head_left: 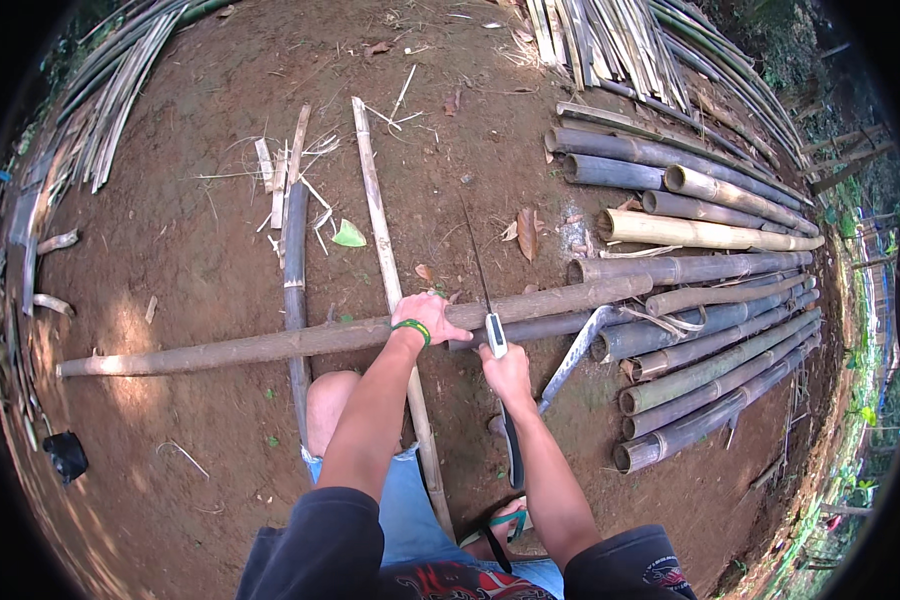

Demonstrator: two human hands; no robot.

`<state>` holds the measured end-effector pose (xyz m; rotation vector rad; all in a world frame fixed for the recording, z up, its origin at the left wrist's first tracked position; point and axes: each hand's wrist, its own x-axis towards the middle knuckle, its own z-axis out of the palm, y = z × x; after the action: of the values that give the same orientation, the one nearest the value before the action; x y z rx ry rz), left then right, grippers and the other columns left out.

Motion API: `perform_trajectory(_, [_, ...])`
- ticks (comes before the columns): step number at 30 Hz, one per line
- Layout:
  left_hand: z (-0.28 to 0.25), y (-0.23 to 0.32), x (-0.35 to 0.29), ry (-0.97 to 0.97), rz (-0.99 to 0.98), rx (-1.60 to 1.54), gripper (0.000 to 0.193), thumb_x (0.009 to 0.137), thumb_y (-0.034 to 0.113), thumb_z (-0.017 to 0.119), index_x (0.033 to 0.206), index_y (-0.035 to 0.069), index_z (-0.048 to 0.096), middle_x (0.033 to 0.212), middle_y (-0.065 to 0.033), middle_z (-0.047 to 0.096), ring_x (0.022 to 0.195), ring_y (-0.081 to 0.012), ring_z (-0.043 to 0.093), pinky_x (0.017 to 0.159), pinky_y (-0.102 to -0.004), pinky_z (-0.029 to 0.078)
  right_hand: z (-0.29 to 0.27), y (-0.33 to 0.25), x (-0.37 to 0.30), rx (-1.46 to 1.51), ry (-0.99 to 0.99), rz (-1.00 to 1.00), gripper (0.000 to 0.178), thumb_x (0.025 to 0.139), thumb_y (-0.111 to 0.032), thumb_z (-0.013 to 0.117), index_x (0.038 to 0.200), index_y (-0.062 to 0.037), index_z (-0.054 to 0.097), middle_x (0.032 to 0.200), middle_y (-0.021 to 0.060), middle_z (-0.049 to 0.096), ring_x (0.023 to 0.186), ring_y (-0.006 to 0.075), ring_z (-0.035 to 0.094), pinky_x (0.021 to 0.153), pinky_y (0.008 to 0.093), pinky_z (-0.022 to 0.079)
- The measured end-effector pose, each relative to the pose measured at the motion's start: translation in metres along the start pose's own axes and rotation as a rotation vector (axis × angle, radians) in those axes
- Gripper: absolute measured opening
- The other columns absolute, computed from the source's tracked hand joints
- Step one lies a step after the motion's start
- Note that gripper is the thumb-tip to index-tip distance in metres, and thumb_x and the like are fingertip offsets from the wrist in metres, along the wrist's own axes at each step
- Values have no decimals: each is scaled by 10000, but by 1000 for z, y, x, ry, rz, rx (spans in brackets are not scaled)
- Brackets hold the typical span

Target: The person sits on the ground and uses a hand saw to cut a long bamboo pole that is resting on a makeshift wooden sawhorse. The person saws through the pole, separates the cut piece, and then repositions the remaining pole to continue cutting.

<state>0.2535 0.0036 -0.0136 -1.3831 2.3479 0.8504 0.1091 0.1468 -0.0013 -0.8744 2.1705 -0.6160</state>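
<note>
A long brown wooden pole runs from left to right in front of me, lying across two thinner poles on the ground. My left hand, with a green and yellow band at the wrist, presses on it; the fingers curl over its far side and the thumb points right. Closed round the handle of a handsaw is my right hand. The saw's thin blade reaches away from me across the pole, just right of my left hand. My bent knee is close to the pole's near side.
Several thick bamboo lengths lie in rows at the right. Beside them is a curved grey blade. Split bamboo strips are heaped at the far right, more strips at the far left. A black object sits at the left.
</note>
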Motion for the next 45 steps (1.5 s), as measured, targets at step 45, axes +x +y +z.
perform_trajectory(45, [-4,-24,27,-284,-99,-243,1040,568,794,780,1283,44,700,1263,-137,711,1240,-299,646,1062,-412,499,-38,72,-139,-24,-84,142,321,874,-258,670,873,60,715,874,309,709,920,429,733,839,497,549])
